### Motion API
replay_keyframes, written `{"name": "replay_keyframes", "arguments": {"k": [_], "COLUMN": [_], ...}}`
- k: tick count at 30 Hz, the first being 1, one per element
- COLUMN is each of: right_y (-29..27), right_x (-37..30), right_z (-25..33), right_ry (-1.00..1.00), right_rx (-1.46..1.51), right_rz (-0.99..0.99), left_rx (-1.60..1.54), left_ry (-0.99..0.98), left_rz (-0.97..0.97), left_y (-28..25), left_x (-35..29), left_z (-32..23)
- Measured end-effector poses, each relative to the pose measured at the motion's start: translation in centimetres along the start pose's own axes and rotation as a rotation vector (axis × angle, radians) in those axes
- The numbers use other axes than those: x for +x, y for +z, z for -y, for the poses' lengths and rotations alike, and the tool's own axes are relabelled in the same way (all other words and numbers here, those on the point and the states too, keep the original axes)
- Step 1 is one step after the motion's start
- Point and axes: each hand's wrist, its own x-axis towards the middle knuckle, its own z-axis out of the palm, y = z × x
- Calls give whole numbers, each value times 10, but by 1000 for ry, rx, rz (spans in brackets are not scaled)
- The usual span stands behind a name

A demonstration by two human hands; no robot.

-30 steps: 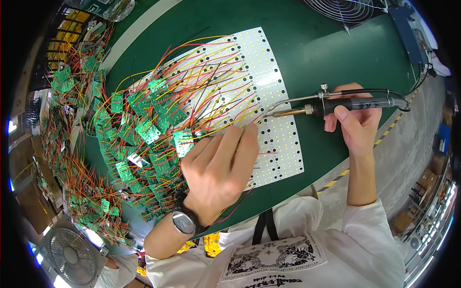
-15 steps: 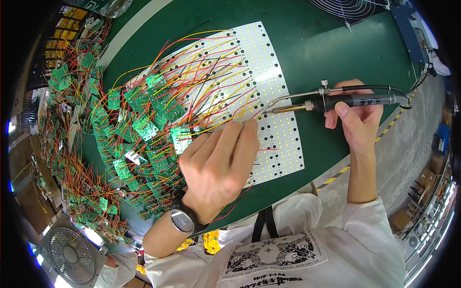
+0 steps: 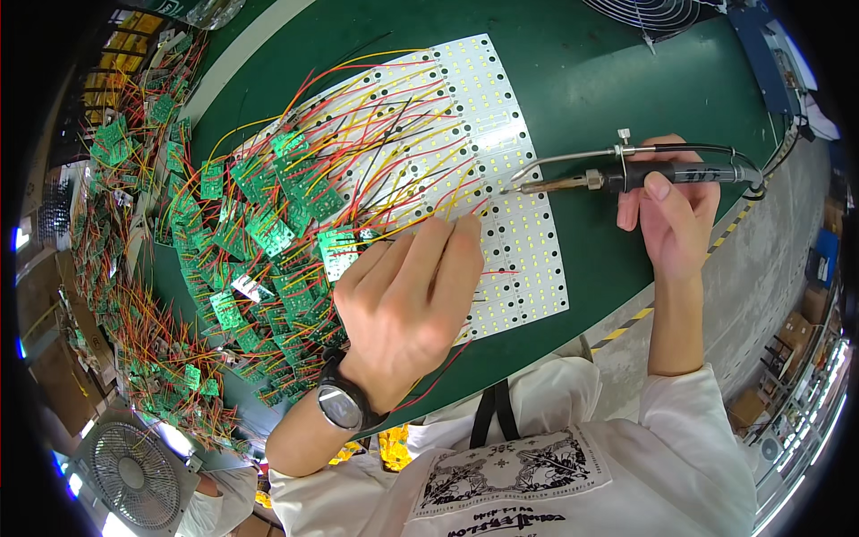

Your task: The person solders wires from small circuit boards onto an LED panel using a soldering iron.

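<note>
A soldering iron (image 3: 644,176) with a thin metal feed tube lies in my right hand (image 3: 673,215), its tip pointing left over a white LED panel (image 3: 528,242). The tip sits close above the panel; whether it touches I cannot tell. My left hand (image 3: 407,291), a black watch on its wrist, bends over the panel with fingertips pinched together. A red wire (image 3: 480,207) sticks out from those fingertips toward the iron's tip. Red, yellow and black wires run from the panel to a heap of green circuit boards (image 3: 268,231) left of my left hand.
The green tabletop (image 3: 617,98) carries the panel. A bigger pile of wired boards (image 3: 148,340) curves along the left side. A round wire fan guard (image 3: 644,16) and a blue box (image 3: 761,58) stand at the back right. A grey fan (image 3: 134,474) is at lower left.
The soldering iron has lifted away from my left fingertips, slightly up and to the right. A red wire end now shows at those fingertips. My left hand has barely moved.
</note>
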Motion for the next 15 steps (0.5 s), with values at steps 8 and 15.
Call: {"name": "replay_keyframes", "arguments": {"k": [8,15], "right_y": [5,5], "right_x": [0,0], "right_z": [3,1], "right_ry": [37,29], "right_rx": [-60,-52], "right_rz": [-57,-40], "left_rx": [-111,-364], "left_ry": [-23,132], "left_rz": [-18,160], "left_y": [-2,-13], "left_x": [1,7], "left_z": [-2,2]}}
